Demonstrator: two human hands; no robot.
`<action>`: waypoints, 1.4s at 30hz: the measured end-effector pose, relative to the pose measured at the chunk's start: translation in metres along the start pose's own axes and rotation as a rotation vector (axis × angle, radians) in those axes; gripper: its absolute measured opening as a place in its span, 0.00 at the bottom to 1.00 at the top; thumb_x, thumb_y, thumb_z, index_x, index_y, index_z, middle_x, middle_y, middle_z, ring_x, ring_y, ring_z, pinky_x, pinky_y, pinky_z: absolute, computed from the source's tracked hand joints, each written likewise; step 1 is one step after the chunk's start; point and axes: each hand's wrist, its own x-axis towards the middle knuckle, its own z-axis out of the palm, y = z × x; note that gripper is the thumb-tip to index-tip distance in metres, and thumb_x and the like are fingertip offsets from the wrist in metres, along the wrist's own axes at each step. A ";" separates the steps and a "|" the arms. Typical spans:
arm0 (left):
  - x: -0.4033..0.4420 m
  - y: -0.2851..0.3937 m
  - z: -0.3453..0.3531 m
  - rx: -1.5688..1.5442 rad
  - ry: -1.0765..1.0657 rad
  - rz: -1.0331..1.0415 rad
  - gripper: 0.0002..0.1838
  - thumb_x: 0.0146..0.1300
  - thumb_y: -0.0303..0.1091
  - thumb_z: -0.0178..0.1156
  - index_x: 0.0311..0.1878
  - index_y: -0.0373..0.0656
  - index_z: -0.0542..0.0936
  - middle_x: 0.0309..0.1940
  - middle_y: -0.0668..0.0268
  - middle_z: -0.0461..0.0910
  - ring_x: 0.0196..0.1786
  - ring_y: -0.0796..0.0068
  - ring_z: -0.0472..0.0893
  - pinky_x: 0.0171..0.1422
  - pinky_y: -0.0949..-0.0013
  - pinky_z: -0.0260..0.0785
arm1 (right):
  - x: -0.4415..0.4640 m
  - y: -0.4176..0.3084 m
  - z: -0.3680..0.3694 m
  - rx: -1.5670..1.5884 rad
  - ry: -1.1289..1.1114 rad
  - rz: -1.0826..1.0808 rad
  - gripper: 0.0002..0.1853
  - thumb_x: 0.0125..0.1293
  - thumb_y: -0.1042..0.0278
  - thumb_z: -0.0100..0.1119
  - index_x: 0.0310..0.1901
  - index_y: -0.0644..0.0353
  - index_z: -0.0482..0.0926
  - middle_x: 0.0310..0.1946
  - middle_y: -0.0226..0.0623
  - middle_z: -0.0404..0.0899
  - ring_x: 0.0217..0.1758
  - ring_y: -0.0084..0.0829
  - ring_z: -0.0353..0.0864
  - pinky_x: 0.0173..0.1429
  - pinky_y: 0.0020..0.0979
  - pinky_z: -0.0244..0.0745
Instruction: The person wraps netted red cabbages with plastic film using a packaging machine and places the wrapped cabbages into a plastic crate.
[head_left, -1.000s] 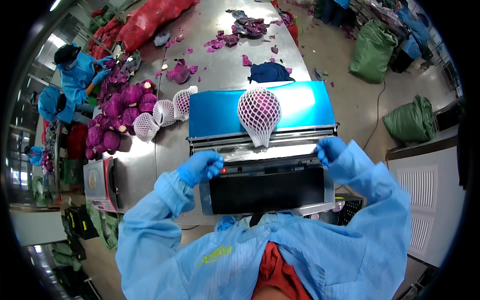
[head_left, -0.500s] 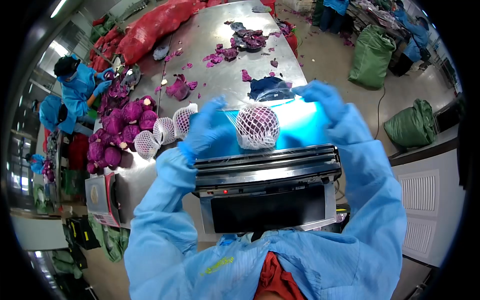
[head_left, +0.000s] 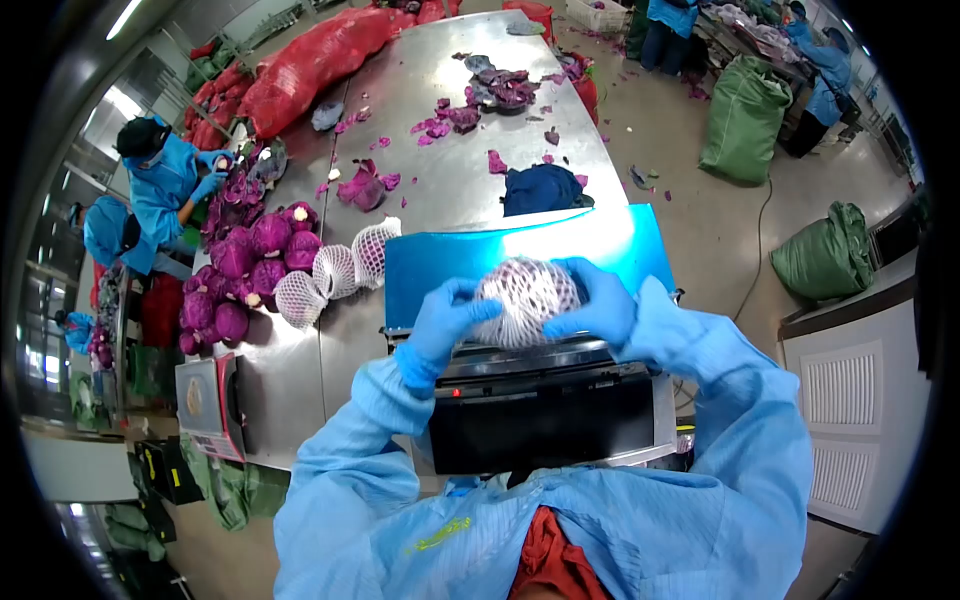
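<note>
A purple cabbage in a white foam net [head_left: 528,300] is held at the front of a shiny blue plate [head_left: 430,262]. My left hand [head_left: 445,322], in a blue glove, grips its left side. Against its right side my right hand [head_left: 603,305] curls, also gloved, thumb in front. Below the hands is the wrapping machine [head_left: 545,420], with a dark front panel and a small red light. Whether clear film covers the net cannot be made out. Three more netted cabbages, the nearest a netted cabbage [head_left: 372,252], stand left of the plate.
Bare purple cabbages [head_left: 235,255] are heaped at the left, above a scale [head_left: 208,400]. Loose leaves [head_left: 500,88] and a dark blue cloth [head_left: 540,188] lie farther up the metal table [head_left: 420,170]. A co-worker [head_left: 160,180] handles cabbage at the left edge. Green sacks [head_left: 745,120] stand on the floor.
My hands, spread wide with clear film stretched near the cabbage, have come together around it. The netted cabbage has moved slightly toward me, and more of the blue plate shows behind it.
</note>
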 end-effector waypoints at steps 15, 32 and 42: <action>-0.134 -0.130 0.016 -0.336 -0.111 -0.651 0.25 0.64 0.50 0.57 0.49 0.35 0.75 0.38 0.61 0.80 0.35 0.74 0.80 0.44 0.71 0.75 | -0.146 0.048 0.072 0.494 -0.224 0.702 0.30 0.63 0.49 0.58 0.60 0.63 0.70 0.47 0.40 0.80 0.46 0.27 0.80 0.51 0.28 0.75; -0.178 -0.098 -0.008 0.795 -0.075 0.595 0.13 0.54 0.33 0.64 0.43 0.42 0.82 0.42 0.63 0.79 0.45 0.59 0.75 0.52 0.62 0.65 | -0.201 0.138 0.028 -0.538 0.008 -0.418 0.14 0.50 0.73 0.62 0.42 0.58 0.81 0.38 0.36 0.80 0.48 0.46 0.77 0.54 0.43 0.70; -0.177 -0.093 0.037 -0.364 0.436 -0.038 0.12 0.66 0.36 0.58 0.29 0.39 0.78 0.20 0.71 0.74 0.19 0.85 0.69 0.22 0.82 0.60 | -0.223 0.040 0.051 0.290 0.323 0.171 0.14 0.71 0.65 0.48 0.27 0.60 0.72 0.23 0.28 0.70 0.25 0.19 0.65 0.32 0.22 0.61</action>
